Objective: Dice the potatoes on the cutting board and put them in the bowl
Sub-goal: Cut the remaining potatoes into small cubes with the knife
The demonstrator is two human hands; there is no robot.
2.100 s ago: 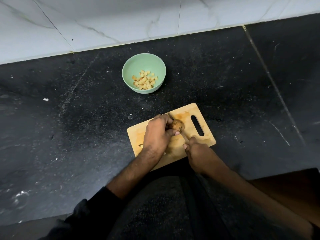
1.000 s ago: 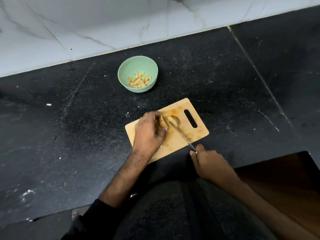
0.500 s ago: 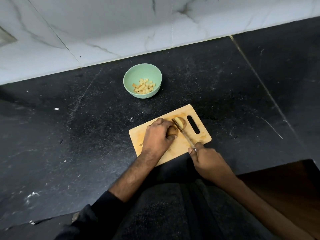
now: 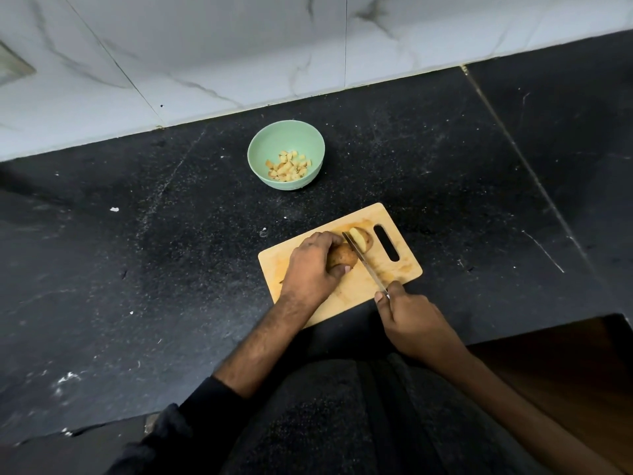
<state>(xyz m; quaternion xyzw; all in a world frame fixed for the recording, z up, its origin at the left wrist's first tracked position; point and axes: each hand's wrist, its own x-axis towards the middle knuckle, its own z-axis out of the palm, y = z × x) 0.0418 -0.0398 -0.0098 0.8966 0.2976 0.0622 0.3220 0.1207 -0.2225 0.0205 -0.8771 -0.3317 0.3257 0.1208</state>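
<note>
A wooden cutting board (image 4: 298, 260) lies on the black counter in front of me. My left hand (image 4: 310, 269) grips a brown-skinned potato piece (image 4: 344, 257) on the board. A cut slice (image 4: 360, 238) with pale flesh lies just beyond it, near the board's handle slot. My right hand (image 4: 411, 320) holds a knife (image 4: 364, 264) by its handle; the blade runs between the held piece and the slice. A green bowl (image 4: 267, 149) with several potato dice stands further back on the counter.
The black stone counter (image 4: 137, 269) spreads wide to the left and right of the board. A white marble wall (image 4: 205, 63) rises behind the bowl. The counter's edge and a brown floor (image 4: 565, 371) show at lower right. Small white crumbs dot the counter.
The knife has cut through the potato, and a slice now lies apart to the right of the blade. My left hand still grips the remaining piece. The view has shifted slightly.
</note>
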